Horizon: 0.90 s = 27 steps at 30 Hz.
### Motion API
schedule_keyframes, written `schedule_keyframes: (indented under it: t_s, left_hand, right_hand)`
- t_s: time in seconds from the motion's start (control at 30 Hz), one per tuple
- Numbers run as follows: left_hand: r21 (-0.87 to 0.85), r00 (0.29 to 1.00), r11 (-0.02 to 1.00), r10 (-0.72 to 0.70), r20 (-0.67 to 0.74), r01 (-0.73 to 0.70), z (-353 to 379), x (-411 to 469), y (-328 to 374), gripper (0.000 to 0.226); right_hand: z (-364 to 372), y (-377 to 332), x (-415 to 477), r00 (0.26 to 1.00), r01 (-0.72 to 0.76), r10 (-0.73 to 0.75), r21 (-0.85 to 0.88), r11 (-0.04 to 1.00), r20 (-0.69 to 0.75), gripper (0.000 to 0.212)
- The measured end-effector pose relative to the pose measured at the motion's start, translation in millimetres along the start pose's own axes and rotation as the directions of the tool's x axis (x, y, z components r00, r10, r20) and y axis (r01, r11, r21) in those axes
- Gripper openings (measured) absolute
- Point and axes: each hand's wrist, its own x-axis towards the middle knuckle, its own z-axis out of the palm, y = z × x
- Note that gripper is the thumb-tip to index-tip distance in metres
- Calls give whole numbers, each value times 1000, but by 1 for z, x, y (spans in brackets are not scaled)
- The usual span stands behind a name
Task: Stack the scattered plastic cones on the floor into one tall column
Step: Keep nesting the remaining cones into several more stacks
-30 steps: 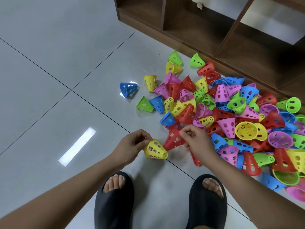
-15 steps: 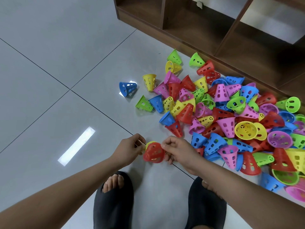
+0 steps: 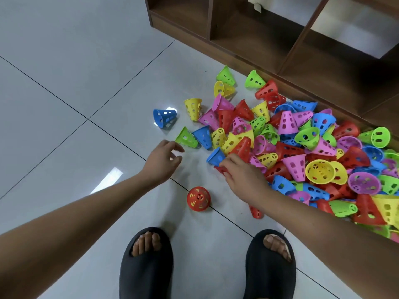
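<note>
A short stack (image 3: 198,199), a red cone set over a yellow one, stands upright on the floor tile between my arms. My left hand (image 3: 163,160) hovers empty with loosely spread fingers, just left of a green cone (image 3: 187,138) lying on its side. My right hand (image 3: 241,172) reaches into the near edge of the big pile of coloured cones (image 3: 302,152). Its fingers curl round a red cone (image 3: 219,169) that is mostly hidden beneath them, beside a blue cone (image 3: 216,156).
A lone blue cone (image 3: 164,118) and a yellow one (image 3: 193,108) lie left of the pile. A wooden shelf unit (image 3: 248,46) borders the pile at the back. My two feet in black slippers (image 3: 146,264) stand just below the stack. Another red cone (image 3: 256,211) lies under my right forearm.
The red cone went onto the yellow one and the stack was set down and released. My left hand moved up toward the green cone; my right hand reached into the pile.
</note>
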Motion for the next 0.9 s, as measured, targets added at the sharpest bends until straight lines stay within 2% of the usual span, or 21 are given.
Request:
schedule_keyframes:
  t_s: [0.1,0.23,0.4,0.53,0.6,0.67,0.77,0.83,0.9]
  left_hand:
    - [29,999,999,41,-36,-40,-2,14,2,30]
    - [108,998,992,67,5,-68,-2,28,4,38]
    - [137,995,990,16,98,-30,4,27,-1,44]
    - [100,999,995,2,53,-7,6,10,-3,36]
    - [60,1000,998,-6,-11,7,1,0,-1,28]
    - [-37,996,998,-49,-74,46,-5,-11,5,19]
    - [-262,985,961,-128,-119,93,-18,-25,17,15]
    - [-446,983,889,-160,-95,101,-27,-35,28,18]
    - [-597,985,794,-168,-39,112,-33,-46,39,24]
  right_hand:
    - [-5,7,8,998,39,-31,-181,983,46,26]
    - [-6,13,12,993,96,-72,-274,957,95,34]
    - [-6,11,11,989,98,-61,-282,954,135,36]
    - [-3,8,6,987,105,-71,-237,966,146,29]
    - [-5,6,2,988,79,-56,-164,983,142,18]
    - [-13,1,-2,993,4,-2,-18,1000,117,4]
    - [-30,-4,-5,991,-131,119,271,954,60,5]
    - [-41,-7,-6,970,-241,233,463,853,74,7]
    - [-48,-6,-8,931,-349,325,655,670,164,10]
